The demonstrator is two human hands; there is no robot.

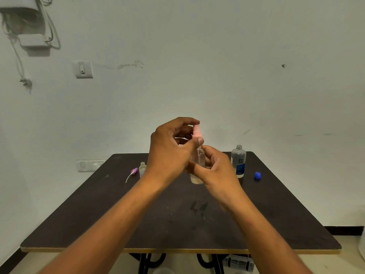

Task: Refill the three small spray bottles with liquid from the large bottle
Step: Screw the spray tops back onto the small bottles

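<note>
My right hand (214,167) grips a small clear spray bottle (198,165) held upright above the dark table (177,214). My left hand (171,147) pinches its pink spray head (197,131), lifted just above the bottle's neck. Another small clear bottle (142,168) stands open at the left, partly hidden behind my left wrist, and its purple spray head (134,172) with a white tube lies beside it. The large bottle (238,162) with a blue label stands uncapped at the right, and its blue cap (257,175) lies further right.
A white wall stands just behind the table's far edge. Switch plates (84,69) are fixed to the wall at the left. A grey basket (238,262) sits on the floor under the table's front edge.
</note>
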